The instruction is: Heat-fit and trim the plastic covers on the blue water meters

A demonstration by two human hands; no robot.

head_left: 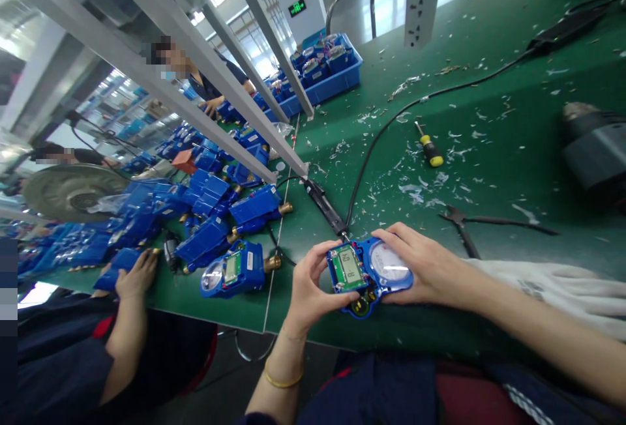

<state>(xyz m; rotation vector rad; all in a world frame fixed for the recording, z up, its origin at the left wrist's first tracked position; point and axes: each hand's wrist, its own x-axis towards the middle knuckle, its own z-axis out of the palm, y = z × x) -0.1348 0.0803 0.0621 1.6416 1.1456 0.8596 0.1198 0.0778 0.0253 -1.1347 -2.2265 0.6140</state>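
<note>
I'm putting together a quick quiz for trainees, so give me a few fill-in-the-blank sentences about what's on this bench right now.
1. The left hand and right hand together hold an opened ____ meter.
2. The small screwdriver on the table has a ____ and black handle.
3. The table's surface is ____ in colour.
4. The left wrist wears a ____ bangle.

Missing words: blue; yellow; green; gold
</note>
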